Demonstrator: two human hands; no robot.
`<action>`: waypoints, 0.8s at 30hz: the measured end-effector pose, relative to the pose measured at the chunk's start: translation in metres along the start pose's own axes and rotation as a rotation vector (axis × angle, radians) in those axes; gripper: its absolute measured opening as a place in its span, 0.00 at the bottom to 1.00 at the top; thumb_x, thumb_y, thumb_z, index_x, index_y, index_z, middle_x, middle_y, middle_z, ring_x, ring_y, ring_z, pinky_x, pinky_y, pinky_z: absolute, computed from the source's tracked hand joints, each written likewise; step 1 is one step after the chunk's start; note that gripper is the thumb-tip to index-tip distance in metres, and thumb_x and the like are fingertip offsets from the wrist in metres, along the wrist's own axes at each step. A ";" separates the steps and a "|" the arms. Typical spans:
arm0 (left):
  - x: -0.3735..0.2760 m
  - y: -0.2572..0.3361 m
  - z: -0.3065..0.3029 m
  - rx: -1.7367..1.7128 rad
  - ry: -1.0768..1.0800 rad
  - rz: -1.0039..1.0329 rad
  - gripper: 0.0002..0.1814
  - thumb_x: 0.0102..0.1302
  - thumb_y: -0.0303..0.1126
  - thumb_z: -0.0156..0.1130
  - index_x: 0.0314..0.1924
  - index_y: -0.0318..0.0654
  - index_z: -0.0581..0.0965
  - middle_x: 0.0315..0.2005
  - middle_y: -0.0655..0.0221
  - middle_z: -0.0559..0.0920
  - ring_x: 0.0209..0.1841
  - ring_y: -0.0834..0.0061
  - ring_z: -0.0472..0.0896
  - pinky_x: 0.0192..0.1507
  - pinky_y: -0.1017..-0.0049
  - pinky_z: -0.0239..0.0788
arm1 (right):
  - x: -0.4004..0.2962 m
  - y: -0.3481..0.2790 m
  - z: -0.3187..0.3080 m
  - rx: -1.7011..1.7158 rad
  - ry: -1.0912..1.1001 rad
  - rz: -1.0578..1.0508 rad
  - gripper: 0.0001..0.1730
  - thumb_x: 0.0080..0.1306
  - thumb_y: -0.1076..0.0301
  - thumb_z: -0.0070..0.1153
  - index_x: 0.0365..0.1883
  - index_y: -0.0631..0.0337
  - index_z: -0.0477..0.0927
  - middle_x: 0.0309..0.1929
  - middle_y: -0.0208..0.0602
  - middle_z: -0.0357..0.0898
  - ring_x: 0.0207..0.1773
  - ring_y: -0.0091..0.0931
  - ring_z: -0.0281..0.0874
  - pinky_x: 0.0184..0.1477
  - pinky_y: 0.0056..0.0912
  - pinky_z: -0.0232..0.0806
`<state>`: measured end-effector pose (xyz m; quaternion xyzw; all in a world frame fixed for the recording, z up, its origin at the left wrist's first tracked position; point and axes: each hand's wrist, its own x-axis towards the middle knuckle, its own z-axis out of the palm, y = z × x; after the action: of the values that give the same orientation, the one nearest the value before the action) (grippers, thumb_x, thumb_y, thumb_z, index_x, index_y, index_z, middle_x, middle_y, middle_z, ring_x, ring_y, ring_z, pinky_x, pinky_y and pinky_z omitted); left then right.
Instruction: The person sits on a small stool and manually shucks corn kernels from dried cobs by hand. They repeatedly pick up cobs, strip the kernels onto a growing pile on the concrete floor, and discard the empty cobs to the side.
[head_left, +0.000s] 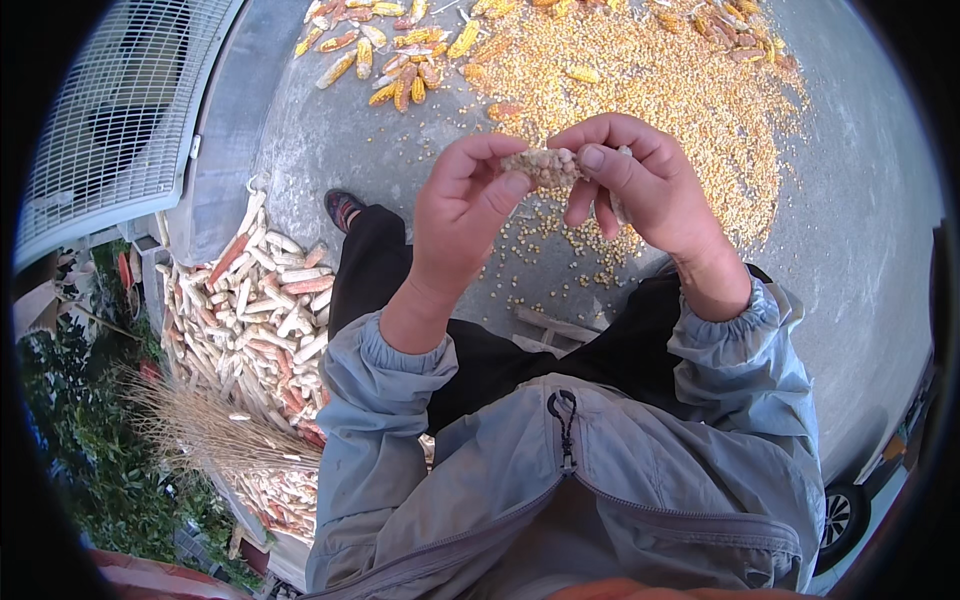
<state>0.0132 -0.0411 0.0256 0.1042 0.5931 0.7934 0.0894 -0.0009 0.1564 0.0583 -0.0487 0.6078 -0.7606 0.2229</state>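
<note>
Between both hands, above the floor, a small pale corn cob with some kernels on it is held level. My left hand grips its left end between thumb and fingers. The right end is pinched by the thumb and forefinger of my right hand; another pale piece, perhaps a cob, lies partly hidden against the palm of that hand. Beyond and beneath the hands, a wide layer of loose yellow corn kernels spreads over the floor, with a few cobs on it.
Unshelled corn cobs lie at the top left, more at the top right. Bare cobs are heaped at the left beside a straw broom. A metal grille stands upper left. A wooden piece lies between the legs.
</note>
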 end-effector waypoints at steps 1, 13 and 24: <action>0.000 0.001 0.001 -0.026 -0.002 -0.011 0.15 0.67 0.27 0.55 0.52 0.30 0.69 0.44 0.61 0.79 0.45 0.73 0.79 0.50 0.72 0.72 | 0.000 0.000 0.000 0.028 0.000 0.002 0.14 0.70 0.67 0.47 0.47 0.68 0.75 0.34 0.35 0.80 0.28 0.19 0.81 0.20 0.14 0.65; 0.001 0.000 0.001 -0.058 -0.006 -0.140 0.13 0.70 0.29 0.51 0.51 0.29 0.69 0.43 0.61 0.79 0.42 0.72 0.80 0.48 0.73 0.74 | 0.000 -0.001 -0.002 0.035 0.000 -0.003 0.15 0.69 0.68 0.46 0.51 0.68 0.74 0.38 0.35 0.80 0.30 0.21 0.81 0.20 0.15 0.65; 0.001 -0.005 -0.004 -0.528 -0.008 -0.358 0.19 0.74 0.44 0.39 0.45 0.36 0.72 0.33 0.65 0.78 0.33 0.69 0.76 0.36 0.72 0.68 | 0.011 0.016 -0.007 0.519 0.108 -0.040 0.26 0.72 0.56 0.39 0.61 0.68 0.63 0.50 0.47 0.74 0.42 0.29 0.78 0.31 0.25 0.71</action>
<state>0.0112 -0.0430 0.0195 -0.0256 0.3754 0.8911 0.2538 -0.0090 0.1561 0.0391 0.0386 0.4025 -0.8967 0.1802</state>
